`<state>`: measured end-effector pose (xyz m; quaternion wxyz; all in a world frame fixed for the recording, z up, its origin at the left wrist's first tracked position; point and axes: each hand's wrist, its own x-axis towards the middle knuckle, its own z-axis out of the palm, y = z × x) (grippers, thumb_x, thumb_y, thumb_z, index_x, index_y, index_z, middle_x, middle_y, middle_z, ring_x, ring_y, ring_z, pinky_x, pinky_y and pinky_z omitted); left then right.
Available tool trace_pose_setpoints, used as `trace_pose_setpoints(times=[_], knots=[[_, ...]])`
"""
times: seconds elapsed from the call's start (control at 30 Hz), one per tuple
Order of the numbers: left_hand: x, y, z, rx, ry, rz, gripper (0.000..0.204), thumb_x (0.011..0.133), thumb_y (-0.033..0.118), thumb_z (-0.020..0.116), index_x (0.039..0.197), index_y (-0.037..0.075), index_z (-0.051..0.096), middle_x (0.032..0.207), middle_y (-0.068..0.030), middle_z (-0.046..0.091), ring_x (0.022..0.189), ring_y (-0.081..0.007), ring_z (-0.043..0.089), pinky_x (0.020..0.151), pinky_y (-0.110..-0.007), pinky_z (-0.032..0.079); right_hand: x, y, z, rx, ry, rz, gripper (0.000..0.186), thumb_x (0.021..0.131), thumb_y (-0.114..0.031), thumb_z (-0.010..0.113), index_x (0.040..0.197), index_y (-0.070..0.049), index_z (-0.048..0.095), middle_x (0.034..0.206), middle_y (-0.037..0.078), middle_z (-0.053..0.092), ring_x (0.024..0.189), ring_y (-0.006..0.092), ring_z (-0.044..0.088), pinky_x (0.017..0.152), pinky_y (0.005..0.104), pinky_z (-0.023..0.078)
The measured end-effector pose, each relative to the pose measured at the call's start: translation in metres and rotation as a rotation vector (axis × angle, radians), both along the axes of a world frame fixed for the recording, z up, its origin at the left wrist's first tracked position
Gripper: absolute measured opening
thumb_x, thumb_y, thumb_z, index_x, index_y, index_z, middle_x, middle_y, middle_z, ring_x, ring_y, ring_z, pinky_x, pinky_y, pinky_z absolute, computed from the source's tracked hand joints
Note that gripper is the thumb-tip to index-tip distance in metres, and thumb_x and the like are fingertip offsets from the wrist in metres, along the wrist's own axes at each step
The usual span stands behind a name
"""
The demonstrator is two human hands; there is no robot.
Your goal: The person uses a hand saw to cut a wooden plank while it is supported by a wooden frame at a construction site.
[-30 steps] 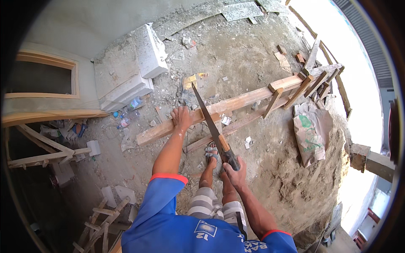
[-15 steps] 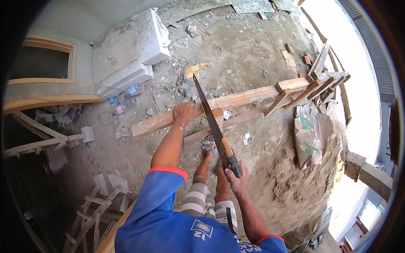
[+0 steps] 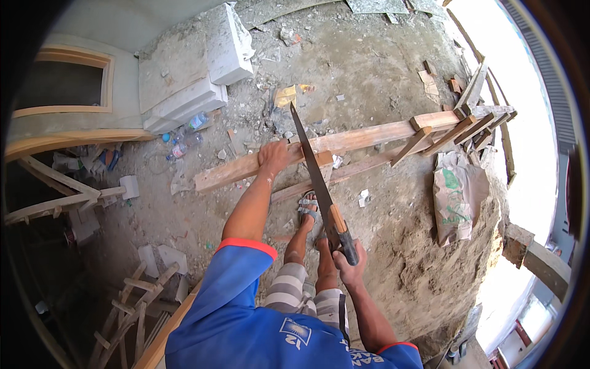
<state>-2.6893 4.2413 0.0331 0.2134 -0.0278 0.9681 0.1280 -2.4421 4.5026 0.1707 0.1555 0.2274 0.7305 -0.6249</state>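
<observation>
A long wooden beam (image 3: 362, 136) runs across the middle of the view, propped on wooden supports. My left hand (image 3: 273, 156) is closed over the beam near its left end. In my right hand (image 3: 351, 261) is the dark handle of a handsaw (image 3: 314, 170), its long blade pointing up and away. The blade crosses the beam just right of my left hand. Whether its teeth bite into the wood I cannot tell. A short wooden block (image 3: 323, 158) sits against the beam's near side, beside the blade.
Rubble and litter cover the dirt floor. A crumpled cement sack (image 3: 456, 203) lies at the right, beside a sand heap (image 3: 424, 270). White blocks (image 3: 230, 52) are stacked at the far left. Wooden trestles (image 3: 138, 301) stand at the lower left. A second plank (image 3: 362, 167) runs below the beam.
The saw and my right hand have shifted slightly right and down in view. The whole scene has drifted a little to the right. Both grips stay the same.
</observation>
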Motion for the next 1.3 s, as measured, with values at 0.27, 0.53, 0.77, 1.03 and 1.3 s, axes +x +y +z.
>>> trace_pose_setpoints(times=[0.27,0.53,0.77,1.03,1.3], knots=[[-0.001,0.004,0.001,0.015,-0.008,0.011,0.057,0.095,0.058,0.049,0.099,0.005,0.070,0.095,-0.0202,0.072,0.094,-0.0356,0.069,0.083,-0.049,0.049,-0.033,-0.008,0.005,0.059,0.044,0.027,0.021,0.074,-0.016,0.071,0.077,-0.004,0.054,0.067,0.002,0.055,0.060,0.0104,0.050,0.057,0.0295,0.043],[0.001,-0.005,-0.006,0.001,0.029,0.013,0.047,0.101,0.045,0.045,0.097,0.006,0.070,0.092,-0.0194,0.072,0.091,-0.0356,0.069,0.084,-0.047,0.049,0.010,0.015,0.035,0.152,0.112,0.138,0.016,0.074,-0.015,0.069,0.079,-0.002,0.059,0.065,0.003,0.057,0.060,0.0113,0.053,0.058,0.0300,0.045],[-0.002,0.009,-0.004,0.009,0.038,0.027,0.045,0.102,0.041,0.045,0.094,0.005,0.070,0.088,-0.0214,0.071,0.089,-0.0381,0.068,0.082,-0.049,0.050,-0.096,-0.035,-0.028,0.008,-0.006,-0.003,0.020,0.076,-0.011,0.067,0.092,0.001,0.067,0.071,0.012,0.061,0.064,0.0206,0.059,0.065,0.0344,0.048],[-0.003,-0.002,0.009,0.014,0.054,0.055,0.043,0.100,0.039,0.049,0.092,0.003,0.072,0.088,-0.0214,0.072,0.086,-0.0370,0.070,0.078,-0.049,0.052,-0.013,-0.007,0.035,0.184,0.106,0.152,0.016,0.075,-0.011,0.066,0.088,-0.001,0.066,0.070,0.011,0.061,0.065,0.0210,0.060,0.064,0.0347,0.049],[-0.008,-0.001,0.005,0.042,-0.031,0.019,0.036,0.098,0.037,0.052,0.103,0.007,0.070,0.090,-0.0222,0.070,0.087,-0.0403,0.068,0.079,-0.051,0.051,-0.128,-0.050,-0.030,-0.001,0.114,-0.010,0.011,0.077,-0.008,0.065,0.082,0.002,0.061,0.064,0.008,0.054,0.061,0.0109,0.050,0.060,0.0316,0.045]])
